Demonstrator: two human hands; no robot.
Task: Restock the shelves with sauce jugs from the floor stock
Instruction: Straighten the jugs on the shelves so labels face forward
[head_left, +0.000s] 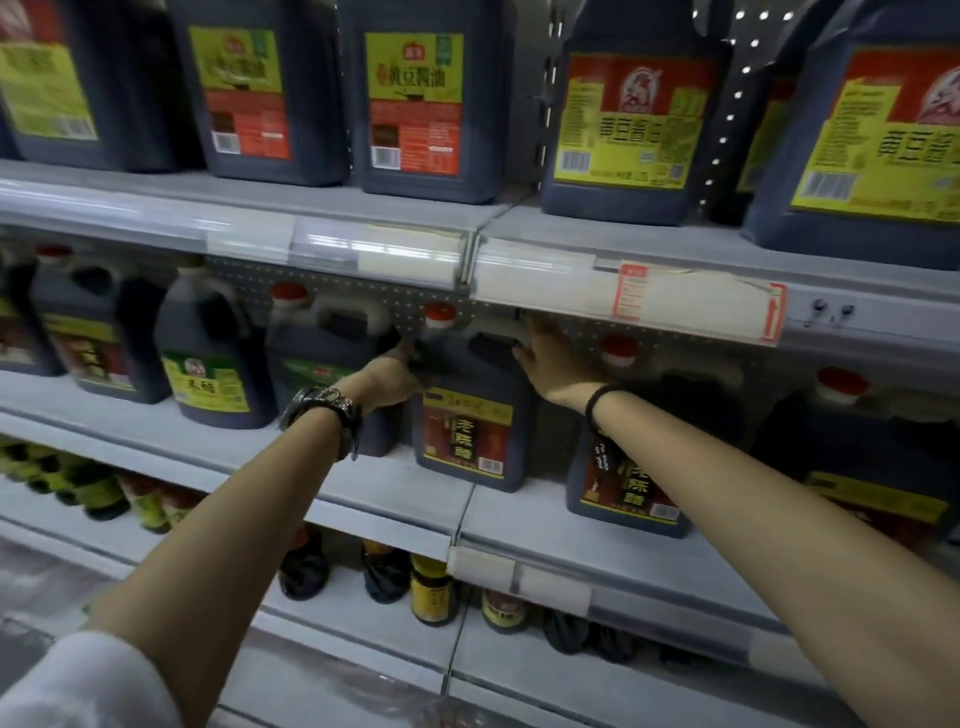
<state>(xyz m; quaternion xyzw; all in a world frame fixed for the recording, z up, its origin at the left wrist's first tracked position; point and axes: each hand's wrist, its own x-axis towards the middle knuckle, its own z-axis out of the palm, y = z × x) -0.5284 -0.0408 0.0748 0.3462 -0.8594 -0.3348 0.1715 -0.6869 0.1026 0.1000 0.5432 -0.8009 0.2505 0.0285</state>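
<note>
While both arms stretch forward from the lower edge, a white sleeve (78, 680) covers the left upper arm, a watch (324, 410) sits on the left wrist and a black band (597, 402) on the right. Under the arms, small bottles (431, 597) stand on the lower shelf. Further in, the left hand (387, 379) grips the left shoulder of a dark jug (467, 431), just below its red cap (440, 314), with its fingers curled onto the plastic. The right hand (545, 358) presses flat against the upper right side by the handle, fingers straight and pointing up. That jug stands upright on the middle shelf (363, 493), set back from the front edge, between a green-labelled jug (322, 353) and a matching jug (634, 467) on the right. Above, a red price tag (696, 301) hangs on the shelf rail, and larger jugs (426, 104) fill the top shelf.
</note>
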